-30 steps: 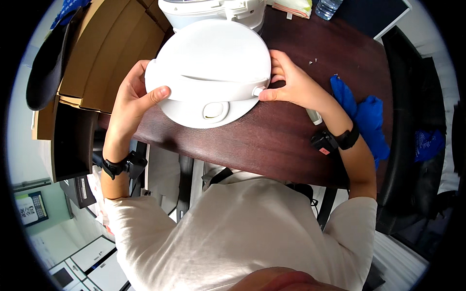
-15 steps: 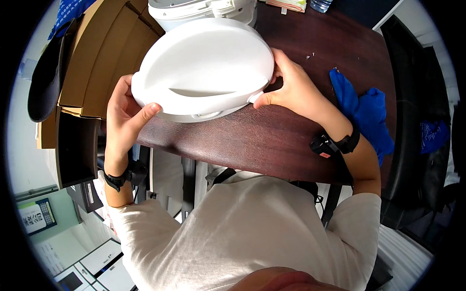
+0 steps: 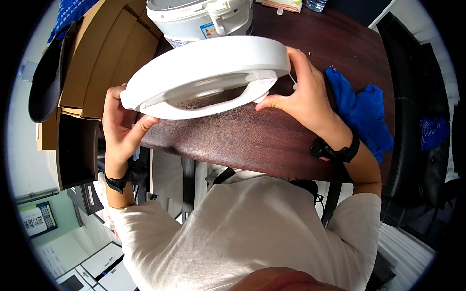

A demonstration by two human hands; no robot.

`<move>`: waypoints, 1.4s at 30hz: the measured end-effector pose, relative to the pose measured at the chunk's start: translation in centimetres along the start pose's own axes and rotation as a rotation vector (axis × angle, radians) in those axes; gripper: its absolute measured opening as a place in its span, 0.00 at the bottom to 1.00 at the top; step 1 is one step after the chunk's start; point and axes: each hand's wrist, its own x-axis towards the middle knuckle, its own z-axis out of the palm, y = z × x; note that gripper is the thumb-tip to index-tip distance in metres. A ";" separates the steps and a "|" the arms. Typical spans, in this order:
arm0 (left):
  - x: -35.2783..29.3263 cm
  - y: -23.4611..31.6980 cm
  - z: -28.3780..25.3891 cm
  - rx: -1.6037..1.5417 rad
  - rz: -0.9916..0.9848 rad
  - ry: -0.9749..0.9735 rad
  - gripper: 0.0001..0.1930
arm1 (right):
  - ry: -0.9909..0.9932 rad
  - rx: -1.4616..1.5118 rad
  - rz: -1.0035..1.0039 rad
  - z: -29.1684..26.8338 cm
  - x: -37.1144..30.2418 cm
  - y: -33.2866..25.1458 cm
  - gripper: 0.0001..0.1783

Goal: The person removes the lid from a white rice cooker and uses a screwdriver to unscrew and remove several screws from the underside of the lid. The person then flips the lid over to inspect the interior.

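Observation:
Both hands hold a white, round plastic lid-like cover (image 3: 208, 60) up over the table's near part. A curved handle-like bar (image 3: 204, 114) arcs along its near side, with a gap showing the table behind it. My left hand (image 3: 121, 119) grips the left end, thumb along the lower edge and fingers behind it. At the right end, my right hand (image 3: 306, 92) has its fingers over the upper side and its thumb under the lower edge. A thin white piece (image 3: 293, 81) shows between the cover and my right hand. Fingertips behind the cover are partly hidden.
A white rice cooker (image 3: 199, 24) stands just beyond the cover on the dark brown table (image 3: 242, 140). Brown cardboard boxes (image 3: 97, 63) rise at the left. A blue cloth (image 3: 364, 111) lies on the right, near a black seat (image 3: 412, 145). A bottle (image 3: 316, 5) stands at the back.
The cover has tilted, so its broad smooth top is now seen nearly edge-on and the gap by its handle shows. My right hand has shifted slightly right. More of the rice cooker is visible.

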 end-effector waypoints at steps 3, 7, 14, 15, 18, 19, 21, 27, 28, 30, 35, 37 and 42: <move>0.0 0.2 0.0 -0.037 -0.035 0.013 0.28 | 0.020 0.012 -0.004 -0.3 0.0 -0.3 0.52; -0.3 0.1 0.4 0.007 0.019 0.065 0.29 | 0.086 0.003 -0.032 -0.5 0.1 -0.5 0.51; -0.4 0.5 1.0 0.156 0.168 0.092 0.30 | 0.183 0.005 -0.105 -0.6 -0.1 -0.3 0.48; -0.4 0.4 0.9 0.227 0.225 0.076 0.29 | 0.192 0.018 -0.108 -0.6 -0.1 -0.2 0.48; 0.2 -0.7 0.9 0.012 0.475 -0.009 0.23 | 0.180 0.123 -0.282 -1.1 0.0 1.3 0.46; 0.1 -0.8 1.1 0.037 0.474 0.004 0.22 | 0.196 0.103 -0.402 -1.6 0.4 1.5 0.41; 0.1 -1.6 1.4 0.081 0.548 -0.030 0.21 | 0.199 0.053 -0.502 -2.4 0.4 1.9 0.36; -0.7 -1.5 2.0 0.247 0.672 -0.044 0.14 | 0.228 0.184 -0.585 -2.6 -0.7 1.9 0.23; -0.8 -1.2 2.0 0.245 0.668 -0.054 0.14 | 0.210 0.146 -0.595 -3.0 -0.8 1.8 0.23; -0.8 -1.0 2.1 0.233 0.659 -0.058 0.14 | 0.176 0.068 -0.617 -3.9 -0.8 1.7 0.24; -0.9 -1.0 2.2 0.240 0.699 -0.040 0.14 | 0.227 0.049 -0.584 -4.2 -0.7 1.3 0.26; -1.0 -0.6 1.8 0.292 0.744 -0.079 0.14 | 0.234 0.063 -0.576 -4.2 -0.7 1.3 0.26; -1.4 -0.8 2.4 0.305 0.785 0.004 0.14 | 0.281 -0.014 -0.528 -4.7 -1.0 0.9 0.24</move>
